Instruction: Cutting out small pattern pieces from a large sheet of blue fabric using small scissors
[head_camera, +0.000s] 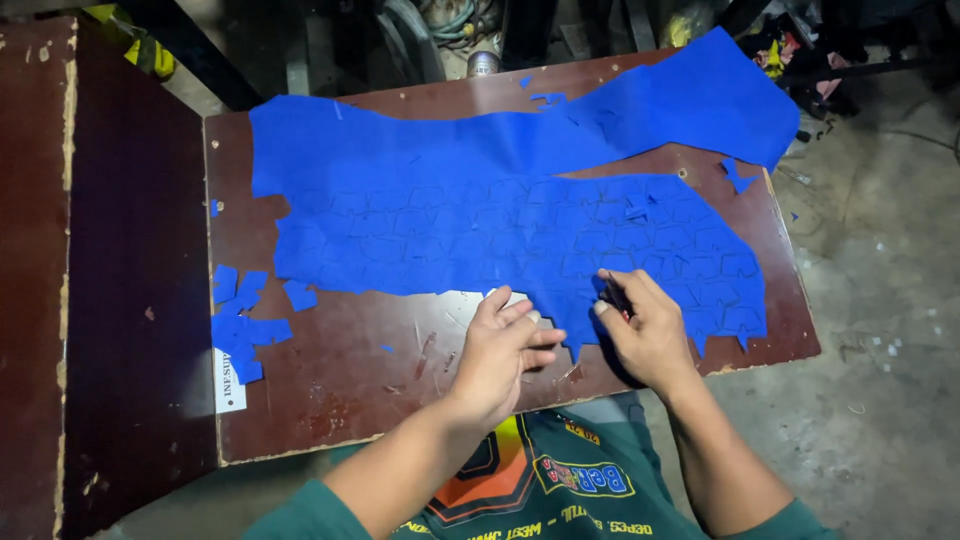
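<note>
The blue sheet, marked with traced outlines, is pressed by the curled left hand; a dark tool is gripped by the right hand.

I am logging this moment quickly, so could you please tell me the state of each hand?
Left hand: fingers curled, pressing on the blue sheet; holding nothing visible.
Right hand: closed on a small dark tool against the sheet.

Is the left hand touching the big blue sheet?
Touching. Head view: the left hand has its fingertips pressed on the lower edge of the blue sheet, next to the right hand.
</note>
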